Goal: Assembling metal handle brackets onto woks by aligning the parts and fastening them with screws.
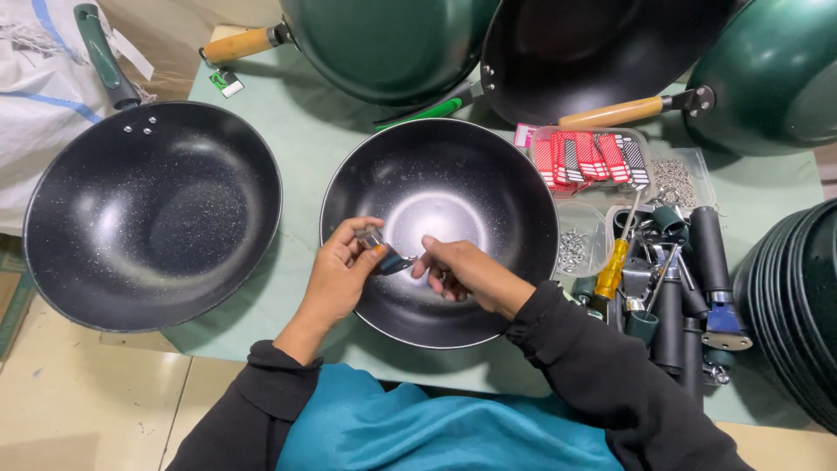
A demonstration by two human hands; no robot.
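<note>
Pinching a small metal bracket [384, 253] between them, the person's left hand [336, 279] and right hand [458, 269] meet over the near rim of a black speckled wok [488, 174], both sets of fingers closed on the piece. Just right of that wok lie a yellow-handled screwdriver [613, 266], black handles [708, 253] and small tubs of screws [577, 244], while a second black wok [148, 214] sits to the left on the green table cover [305, 131]. Farther back rest green pans with wooden handles [615, 112].
</note>
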